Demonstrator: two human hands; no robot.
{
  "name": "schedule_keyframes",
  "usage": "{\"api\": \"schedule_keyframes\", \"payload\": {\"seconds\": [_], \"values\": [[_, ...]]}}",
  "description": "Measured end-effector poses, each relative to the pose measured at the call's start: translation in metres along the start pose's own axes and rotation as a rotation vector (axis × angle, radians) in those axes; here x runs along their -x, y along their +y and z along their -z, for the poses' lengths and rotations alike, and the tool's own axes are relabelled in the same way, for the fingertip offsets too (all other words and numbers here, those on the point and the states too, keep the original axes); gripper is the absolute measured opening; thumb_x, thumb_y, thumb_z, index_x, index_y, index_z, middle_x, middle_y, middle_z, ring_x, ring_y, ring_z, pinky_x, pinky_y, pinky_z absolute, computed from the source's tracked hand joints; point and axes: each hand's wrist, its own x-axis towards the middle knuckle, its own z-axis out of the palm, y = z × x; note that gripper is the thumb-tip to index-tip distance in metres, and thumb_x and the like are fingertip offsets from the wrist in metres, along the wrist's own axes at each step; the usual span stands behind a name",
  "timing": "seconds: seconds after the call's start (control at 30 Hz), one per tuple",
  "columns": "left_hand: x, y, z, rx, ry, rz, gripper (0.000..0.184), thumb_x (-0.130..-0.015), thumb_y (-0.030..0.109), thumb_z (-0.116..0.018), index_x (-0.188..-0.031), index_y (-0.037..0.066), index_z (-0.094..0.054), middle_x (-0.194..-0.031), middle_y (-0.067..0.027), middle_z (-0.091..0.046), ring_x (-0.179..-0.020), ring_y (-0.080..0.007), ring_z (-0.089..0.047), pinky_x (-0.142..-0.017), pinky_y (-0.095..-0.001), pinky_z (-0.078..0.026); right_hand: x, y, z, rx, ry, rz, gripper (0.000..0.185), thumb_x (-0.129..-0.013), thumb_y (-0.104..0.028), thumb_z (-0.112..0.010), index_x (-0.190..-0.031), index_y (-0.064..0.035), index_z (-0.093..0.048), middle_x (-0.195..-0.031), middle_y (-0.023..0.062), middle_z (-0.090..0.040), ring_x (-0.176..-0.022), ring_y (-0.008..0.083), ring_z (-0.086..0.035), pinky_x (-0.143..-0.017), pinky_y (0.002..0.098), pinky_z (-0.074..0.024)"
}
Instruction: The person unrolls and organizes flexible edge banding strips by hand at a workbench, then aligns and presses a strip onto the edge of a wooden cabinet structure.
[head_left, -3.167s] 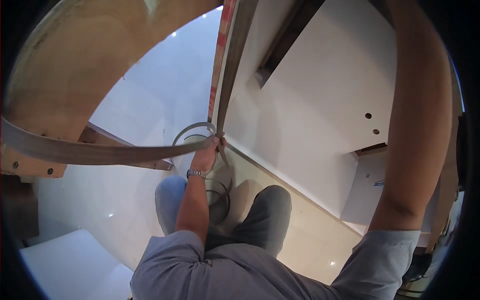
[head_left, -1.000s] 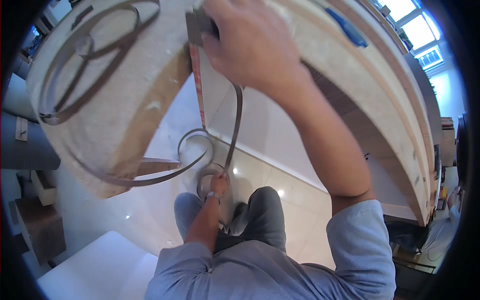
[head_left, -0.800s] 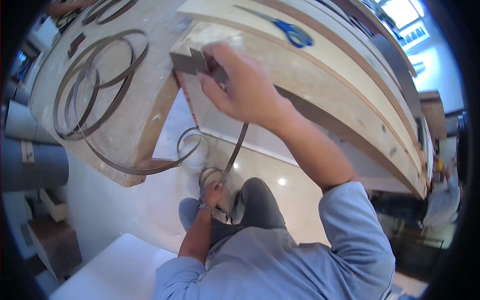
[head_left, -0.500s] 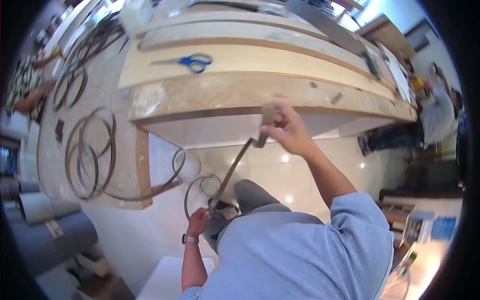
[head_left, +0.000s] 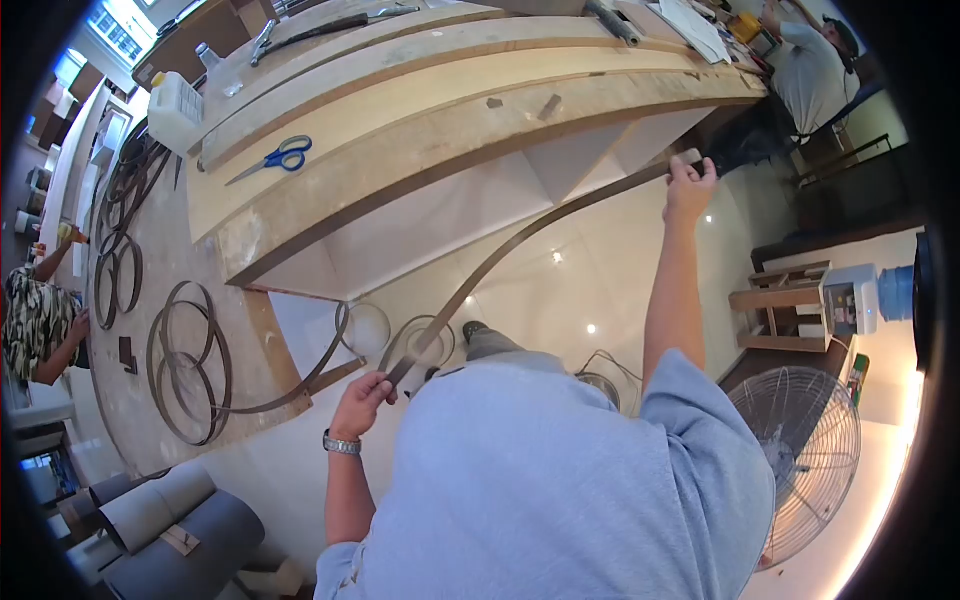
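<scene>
A long brown edge-banding strip (head_left: 500,250) stretches in a shallow arc between my two hands. My left hand (head_left: 362,405), with a watch at its wrist, pinches the strip low down near my body. Out to the right, my right hand (head_left: 690,190) is raised and closed around the far end, together with a small pale block (head_left: 688,157) whose kind I cannot make out. Loops of the same strip hang below table height beside my left hand. More of it lies in loose coils (head_left: 228,360) on the worktable (head_left: 150,265) to the left.
Blue-handled scissors (head_left: 288,156) lie on wooden boards (head_left: 400,120) at the bench. A white jug (head_left: 175,112) stands at the back left. Behind my right side is a wire-cage fan (head_left: 800,465). One person (head_left: 45,320) is at far left, another (head_left: 815,75) at far right.
My right hand has moved far out to the right, drawing the strip out between my hands. My left hand has shifted slightly left. The head view has turned.
</scene>
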Motion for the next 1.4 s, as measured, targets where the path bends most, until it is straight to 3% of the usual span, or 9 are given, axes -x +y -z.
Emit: {"api": "schedule_keyframes", "payload": {"seconds": [0.13,0.2,0.27,0.4,0.6,0.77,0.83,1.03,1.4], "values": [[0.044,0.025,0.029,0.115,0.025,-0.188,0.016,-0.094,0.013,-0.054,-0.086,0.0,-0.06,-0.078,-0.0035,-0.061,-0.075,-0.0121,-0.056,-0.071,-0.0267,-0.046,-0.029,0.037,0.067,0.221,0.002,-0.036,0.036,-0.082,-0.012,-0.065,-0.115,0.0004,-0.057,-0.095,0.009,-0.064,-0.076,0.0157,-0.058,-0.066,0.0285,-0.0485],[0.062,0.04,0.036,0.114,0.04,-0.226,0.016,-0.094,0.013,-0.054,-0.087,0.001,-0.061,-0.078,-0.0025,-0.06,-0.075,-0.0117,-0.056,-0.071,-0.0269,-0.045,-0.013,0.061,0.092,0.743,-0.184,-0.185,0.035,-0.089,-0.026,-0.058,-0.111,0.0009,-0.062,-0.082,0.0115,-0.064,-0.065,0.0146,-0.056,-0.054,0.029,-0.0434],[0.064,0.06,0.029,0.101,0.015,-0.253,0.016,-0.095,0.013,-0.054,-0.087,0.001,-0.062,-0.077,-0.0017,-0.06,-0.074,-0.0111,-0.055,-0.072,-0.0268,-0.045,0.005,0.107,0.102,1.248,-0.314,-0.116,0.046,-0.088,-0.038,-0.056,-0.106,0.0035,-0.065,-0.085,0.0208,-0.068,-0.076,0.0258,-0.065,-0.064,0.038,-0.0494],[0.05,0.095,0.012,0.044,-0.068,-0.322,0.018,-0.095,0.013,-0.052,-0.086,0.001,-0.061,-0.076,-0.0003,-0.06,-0.073,-0.0097,-0.054,-0.071,-0.0259,-0.045,0.129,0.042,0.044,1.4,-0.726,-0.199,0.049,-0.083,-0.041,-0.062,-0.103,0.0038,-0.067,-0.102,0.0255,-0.067,-0.099,0.0368,-0.065,-0.084,0.0435,-0.0492],[0.027,0.104,-0.014,-0.027,-0.128,-0.325,0.02,-0.096,0.017,-0.054,-0.084,0.002,-0.06,-0.076,-0.0005,-0.061,-0.071,-0.0078,-0.053,-0.067,-0.0242,-0.044,0.174,-0.061,-0.001,0.918,-0.59,0.059,0.029,-0.087,-0.028,-0.063,-0.101,-0.0024,-0.069,-0.101,0.0169,-0.068,-0.09,0.0281,-0.066,-0.075,0.0376,-0.0514],[0.017,0.102,-0.023,0.029,-0.122,-0.26,0.02,-0.096,0.015,-0.052,-0.085,0.001,-0.06,-0.076,-0.0005,-0.06,-0.071,-0.0081,-0.054,-0.067,-0.024,-0.046,0.292,-0.147,-0.044,0.307,-1.323,0.203,0.018,-0.083,-0.013,-0.07,-0.1,-0.0056,-0.069,-0.097,0.0091,-0.066,-0.081,0.0229,-0.064,-0.071,0.0327,-0.0515],[0.017,0.105,-0.019,0.059,-0.107,-0.267,0.019,-0.096,0.017,-0.054,-0.085,0.002,-0.06,-0.076,0.0007,-0.06,-0.069,-0.007,-0.053,-0.066,-0.0228,-0.045,0.33,-0.151,-0.062,0.174,-1.411,0.738,0.021,-0.079,-0.008,-0.071,-0.1,-0.0069,-0.068,-0.104,0.0077,-0.065,-0.084,0.0255,-0.062,-0.073,0.0335,-0.051],[0.035,0.112,-0.005,0.207,-0.032,-0.253,0.019,-0.096,0.016,-0.054,-0.091,0.001,-0.062,-0.077,-0.0018,-0.061,-0.068,-0.0082,-0.053,-0.064,-0.0222,-0.045,0.37,-0.16,-0.086,0.215,-1.369,1.129,0.028,-0.072,-0.01,-0.073,-0.1,-0.0126,-0.068,-0.102,0.0046,-0.065,-0.085,0.0239,-0.061,-0.071,0.0352,-0.0515],[0.054,0.134,0.002,0.398,0.121,-0.311,0.015,-0.095,0.016,-0.056,-0.096,0.001,-0.061,-0.081,-0.0034,-0.062,-0.069,-0.0101,-0.057,-0.064,-0.0227,-0.046,0.363,-0.164,-0.119,0.138,-1.314,1.247,0.025,-0.074,-0.008,-0.067,-0.099,-0.0097,-0.063,-0.1,0.0041,-0.065,-0.082,0.0243,-0.062,-0.068,0.0349,-0.0518]]}}
